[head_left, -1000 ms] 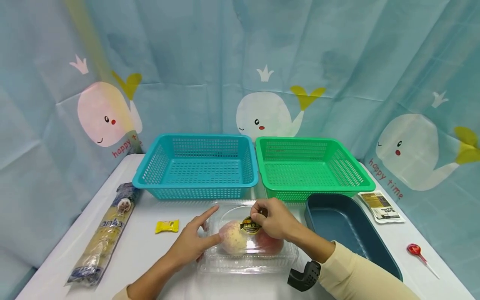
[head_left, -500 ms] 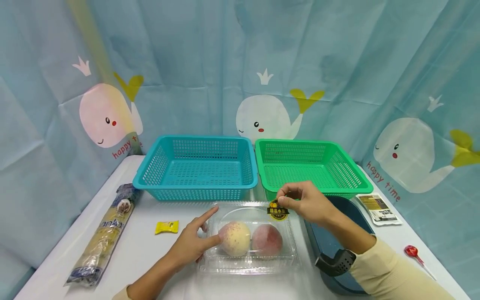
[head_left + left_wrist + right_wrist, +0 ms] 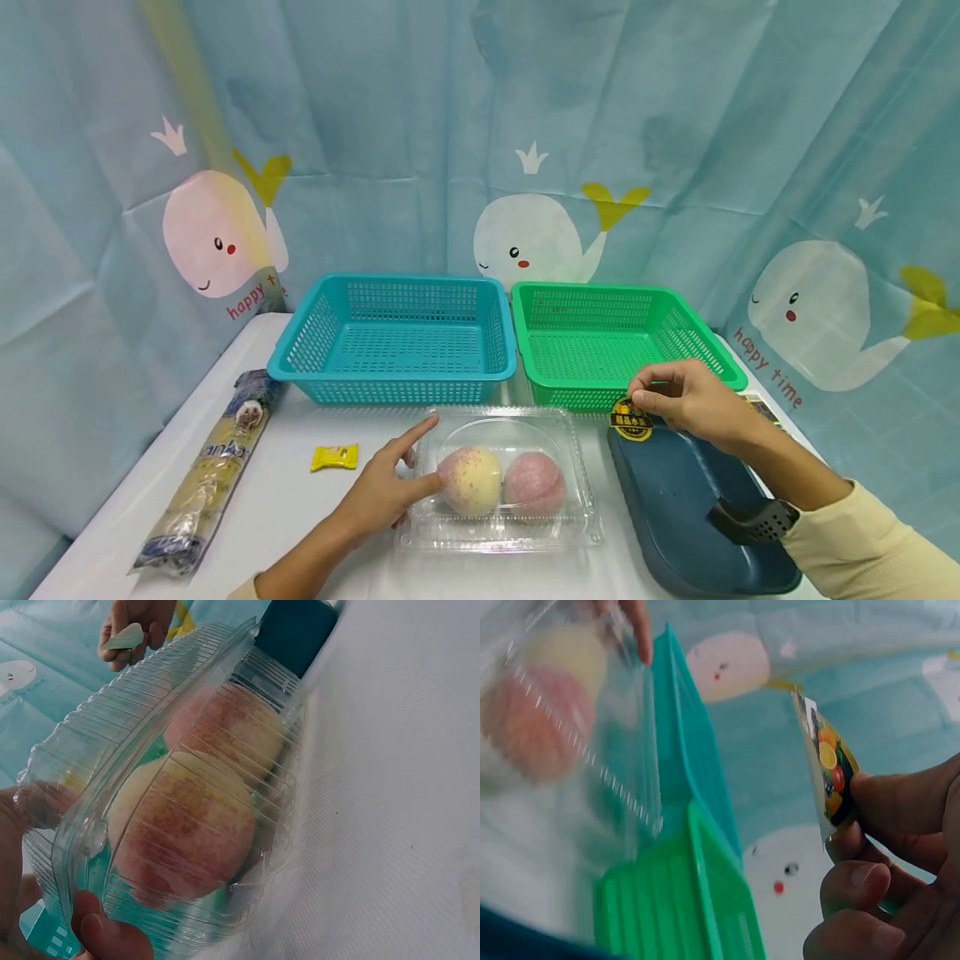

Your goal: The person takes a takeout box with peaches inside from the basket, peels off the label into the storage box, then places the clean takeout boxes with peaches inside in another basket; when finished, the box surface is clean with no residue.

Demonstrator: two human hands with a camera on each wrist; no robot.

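Note:
A clear plastic clamshell box [image 3: 517, 533] with two peaches [image 3: 471, 481] inside stands in front of me on the table. At its left end my left hand [image 3: 386, 479] grips it, thumb on the lid and index finger stretched along the side; the left wrist view shows curled fingertips [image 3: 112, 937] against the box's edge. My right hand [image 3: 693, 404] pinches a round black and gold fruit label [image 3: 632, 419] between thumb and index finger. It hovers over the far end of a dark blue tray [image 3: 633, 500]. Fruit pictures show on the label [image 3: 831, 769] in the right wrist view.
A blue basket [image 3: 390, 388] and a green basket [image 3: 633, 393] stand side by side at the back. Left lie a long printed packet [image 3: 213, 471] and a small yellow wrapped sweet [image 3: 334, 456]. A flat pouch [image 3: 761, 406] is partly hidden behind the right arm.
My right hand has peeled the label off the lid and carried it right, from above the box to above the dark blue tray. The left hand stays on the box.

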